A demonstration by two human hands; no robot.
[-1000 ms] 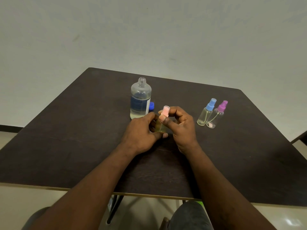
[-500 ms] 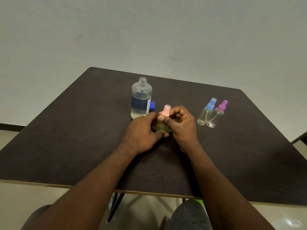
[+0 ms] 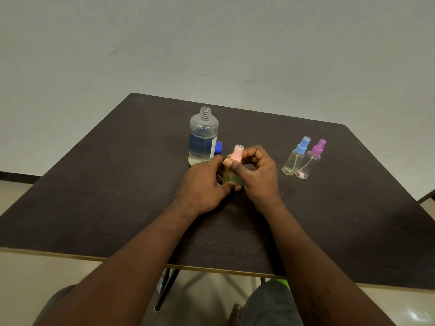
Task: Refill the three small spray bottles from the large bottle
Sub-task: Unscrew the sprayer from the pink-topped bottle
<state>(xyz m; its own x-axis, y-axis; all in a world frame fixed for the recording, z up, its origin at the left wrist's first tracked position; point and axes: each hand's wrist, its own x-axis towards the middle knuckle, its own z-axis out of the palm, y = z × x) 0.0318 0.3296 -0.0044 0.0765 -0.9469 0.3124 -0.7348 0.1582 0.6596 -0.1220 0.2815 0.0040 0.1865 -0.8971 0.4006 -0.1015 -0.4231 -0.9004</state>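
The pink-capped spray bottle (image 3: 231, 177) stands near the middle of the table (image 3: 117, 184), its long axis close to upright and its pink spray head (image 3: 236, 154) uppermost. We see yellowish liquid in its body. The left hand (image 3: 202, 184) curls its fingers round the body from the left. The right hand (image 3: 259, 175) pinches the head from the right, directly above the left hand's grip. We judge the coming move to be a twist of the head about this upright axis, the right hand turning and the left bracing. Toward the far edge stands the uncapped large bottle (image 3: 203, 137), its blue cap (image 3: 218, 147) just beside it. The blue-capped bottle (image 3: 294, 158) and purple-capped bottle (image 3: 308, 163) stand side by side toward the right edge.
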